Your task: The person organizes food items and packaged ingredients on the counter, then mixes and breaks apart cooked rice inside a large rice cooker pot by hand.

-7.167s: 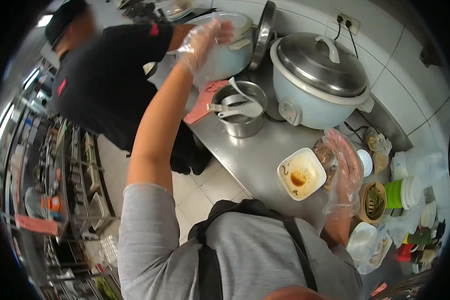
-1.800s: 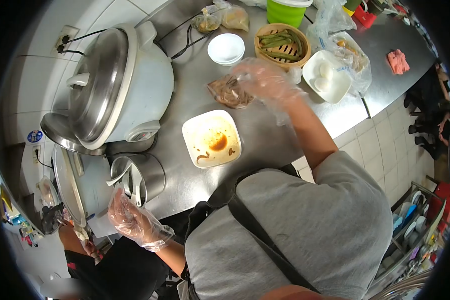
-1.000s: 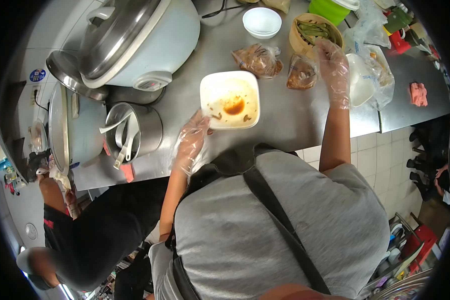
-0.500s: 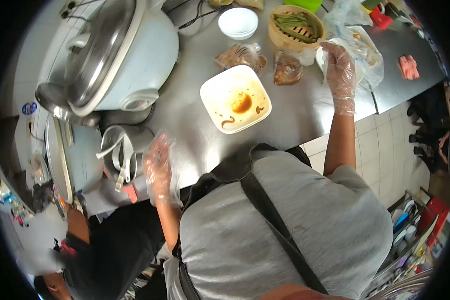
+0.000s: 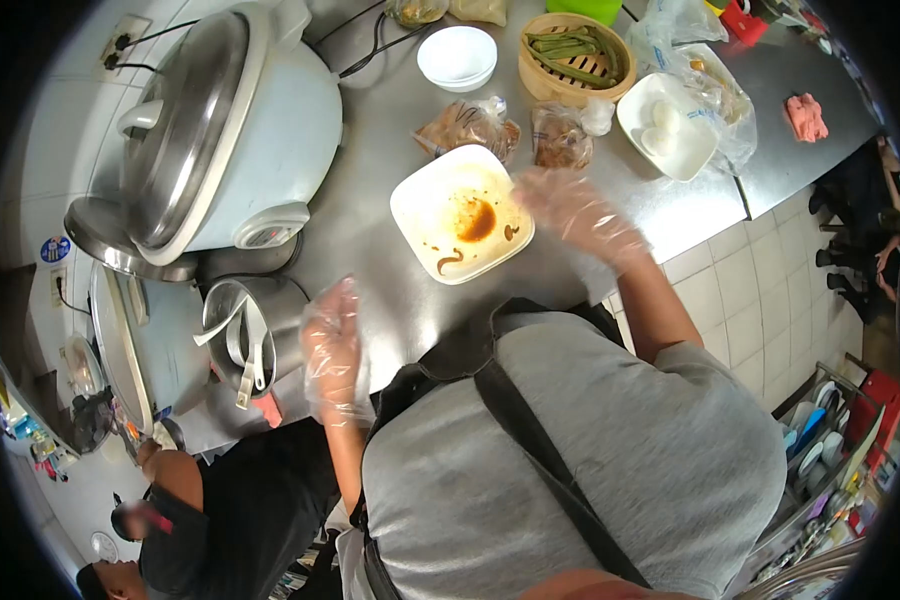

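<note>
A white square bowl [image 5: 425, 215] with brown sauce and a few brown scraps in it rests on the steel table. At its right rim is my right hand [image 5: 582, 218], in a clear plastic glove; its fingers are blurred, so any grip is unclear. My left hand [image 5: 332, 340], also gloved, is raised below and left of the bowl with loosely extended fingers and nothing visible in it. A white dish [image 5: 698, 150] with white eggs [image 5: 660, 128] stands at the upper right. Two bags of brown food [image 5: 470, 128] [image 5: 562, 138] lie behind the bowl.
Large cooker [image 5: 295, 130] at left, with a metal pot [image 5: 295, 300] of utensils below it. At the back are a white bowl [image 5: 457, 58] and a bamboo steamer [image 5: 535, 75] of green pods. A pink cloth [image 5: 806, 118] lies right. A person in black [image 5: 260, 500] is at lower left.
My right hand has moved from over the egg dish left and down to the sauce bowl's rim, uncovering the eggs. My left hand has shifted slightly, still raised.
</note>
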`<move>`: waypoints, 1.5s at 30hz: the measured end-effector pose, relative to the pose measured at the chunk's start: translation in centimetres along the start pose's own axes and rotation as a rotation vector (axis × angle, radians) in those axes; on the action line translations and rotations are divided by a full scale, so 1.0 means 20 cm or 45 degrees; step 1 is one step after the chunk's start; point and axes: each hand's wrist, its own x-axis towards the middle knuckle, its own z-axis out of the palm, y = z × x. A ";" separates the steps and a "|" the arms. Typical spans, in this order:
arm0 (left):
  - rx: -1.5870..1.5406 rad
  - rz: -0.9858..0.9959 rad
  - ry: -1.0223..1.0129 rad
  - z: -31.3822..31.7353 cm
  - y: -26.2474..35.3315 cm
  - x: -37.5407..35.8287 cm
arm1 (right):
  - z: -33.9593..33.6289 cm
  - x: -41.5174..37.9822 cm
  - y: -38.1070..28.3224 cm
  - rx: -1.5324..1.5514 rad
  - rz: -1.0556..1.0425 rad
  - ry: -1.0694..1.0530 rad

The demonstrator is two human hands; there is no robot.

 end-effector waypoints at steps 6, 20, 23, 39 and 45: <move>-0.717 -0.308 -0.369 0.33 0.09 0.08 | 0.03 0.01 0.02 0.248 0.127 -0.425; -0.893 -0.382 -0.628 0.52 0.21 0.22 | -0.48 0.07 0.73 -0.388 0.282 0.043; -0.912 -0.373 -0.655 0.54 0.20 0.22 | -0.45 0.15 0.84 -0.308 0.280 0.107; -0.911 -0.341 -0.686 0.48 0.23 0.18 | -0.64 0.46 0.39 2.584 0.035 -0.194; -0.855 -0.406 -0.694 0.47 0.25 0.19 | -0.55 0.61 0.42 0.541 -0.062 -0.341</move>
